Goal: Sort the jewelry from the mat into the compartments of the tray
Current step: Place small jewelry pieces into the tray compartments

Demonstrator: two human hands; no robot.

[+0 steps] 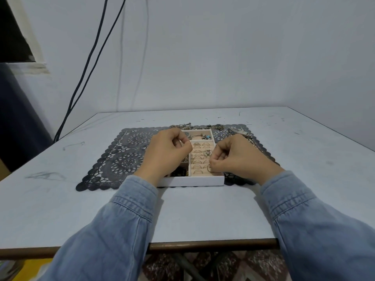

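Ring (209,168): pinched at fingertips of right hand (239,158).
Left hand (167,152): fingers curled (whether holding anything, cannot tell).
Tray (192,181): under both hands.

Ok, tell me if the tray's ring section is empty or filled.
Filled in part: rings stand in nearly every row of the ring section, and the right hand pinches a thin ring near its front.

- You see a pale table (203,216) with a scuffed top and a brown front edge.
- Behind the table stands a plain wall (243,57).
- Two black cables (89,63) hang past the table's far left corner.
- Below the table's near edge, patterned floor (233,264) shows.
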